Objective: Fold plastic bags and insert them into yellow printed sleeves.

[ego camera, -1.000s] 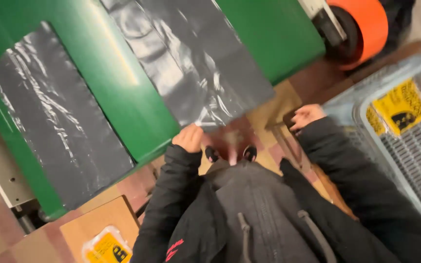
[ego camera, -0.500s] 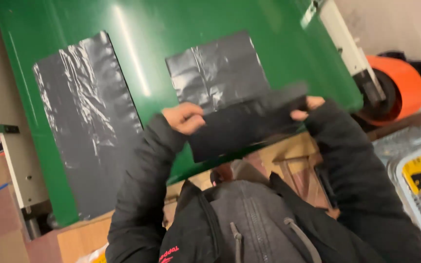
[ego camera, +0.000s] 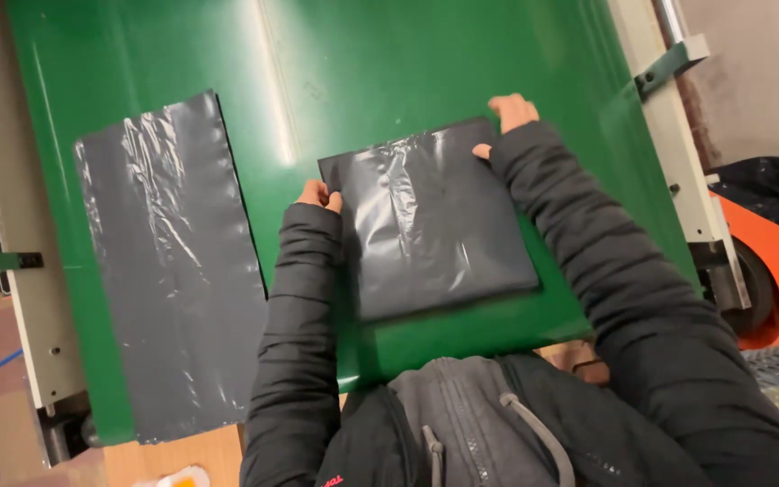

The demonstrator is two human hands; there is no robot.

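Two dark grey plastic bags lay on the green conveyor belt (ego camera: 462, 54). The folded grey bag (ego camera: 435, 221) sat at the belt's six o'clock edge; the left hand (ego camera: 319, 194) pinched its nine o'clock corner, and the right hand (ego camera: 508, 115) gripped its one o'clock corner. Keeping both corners taut and level should have flattened it cleanly. The long flat bag (ego camera: 173, 271) lay apart at nine o'clock, untouched.

The folded grey plastic bag (ego camera: 430, 221), held up off the green conveyor belt (ego camera: 389, 72) half a second ago, now lies flat on it. The left hand (ego camera: 319, 194) and right hand (ego camera: 508, 115) now press its far corners.
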